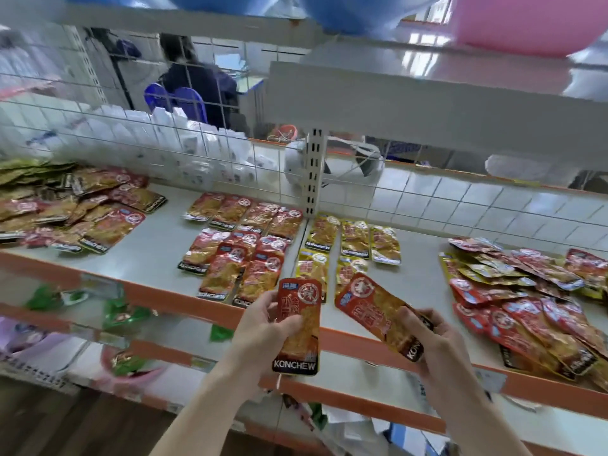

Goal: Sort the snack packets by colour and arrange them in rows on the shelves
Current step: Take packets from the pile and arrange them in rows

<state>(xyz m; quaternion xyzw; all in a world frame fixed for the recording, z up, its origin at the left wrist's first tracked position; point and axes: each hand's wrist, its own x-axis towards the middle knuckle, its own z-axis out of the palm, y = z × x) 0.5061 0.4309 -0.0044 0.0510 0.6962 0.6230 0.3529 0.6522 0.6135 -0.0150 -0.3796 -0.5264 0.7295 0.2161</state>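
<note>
Where packets [243, 258] lie, the shelf [158, 245] is white.

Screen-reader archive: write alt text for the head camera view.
The left hand holds a red packet and the right hand a second red packet before a shelf. On it lie red rows, yellow rows and a mixed pile.

Wire mesh [210, 149] at back; white cartons [138, 126] stacked past it. 1 pink basin [533, 24] overhead. Blue chair [190, 100] beyond.
</note>
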